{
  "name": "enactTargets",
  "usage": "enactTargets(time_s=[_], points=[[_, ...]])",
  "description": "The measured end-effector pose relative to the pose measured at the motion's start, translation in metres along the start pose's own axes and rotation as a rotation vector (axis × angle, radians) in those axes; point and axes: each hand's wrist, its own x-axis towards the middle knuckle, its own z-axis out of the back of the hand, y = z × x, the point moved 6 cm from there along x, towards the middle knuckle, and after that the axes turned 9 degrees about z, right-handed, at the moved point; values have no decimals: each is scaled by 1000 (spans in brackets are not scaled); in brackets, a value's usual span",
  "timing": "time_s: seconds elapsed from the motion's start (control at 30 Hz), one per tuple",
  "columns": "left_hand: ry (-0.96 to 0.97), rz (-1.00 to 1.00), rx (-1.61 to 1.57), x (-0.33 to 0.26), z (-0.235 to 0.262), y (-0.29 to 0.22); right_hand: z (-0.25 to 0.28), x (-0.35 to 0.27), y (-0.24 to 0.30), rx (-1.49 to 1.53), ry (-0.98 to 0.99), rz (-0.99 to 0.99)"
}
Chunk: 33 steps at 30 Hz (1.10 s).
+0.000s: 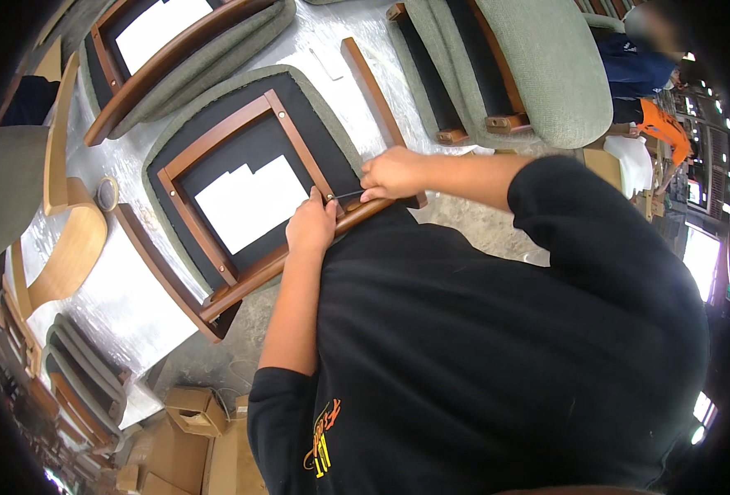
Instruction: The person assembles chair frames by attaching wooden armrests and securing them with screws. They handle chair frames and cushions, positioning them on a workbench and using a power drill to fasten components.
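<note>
At the right fingers (371, 195), a half-hidden rod (349, 195)

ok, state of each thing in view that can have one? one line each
Near seat, underside up
White sheet, lying on the seat's underside
Right hand, fingers closed on a thin dark rod
Left hand, fingers bent near the rod's other end, grip unclear
Cardboard box, open

A table (146, 297) with a white, film-covered top spreads beyond the person's left hand (311, 223). Just past that hand lies an upturned chair (254, 147); a second upholstered chair (208, 91) lies farther out. Grey-green cushioned pieces (546, 66) lie beyond the right hand (391, 173). A tape roll (101, 196) sits well left of both.
</note>
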Motion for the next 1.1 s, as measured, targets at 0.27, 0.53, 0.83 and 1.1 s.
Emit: enactTargets(time_s=[0.27,0.53,0.83,1.1], points=[[7,-247,-155,-11,8,18,-15,-2,15,43,-270,-205],[-80,-459,-135,-53,19,58,-22,-6,58,-209,-515,-319],[-89,-520,-208,-41,18,75,-30,38,72,-192,-611,-482],[-9,-520,-215,-30,14,82,-52,60,46,435,-686,-803]])
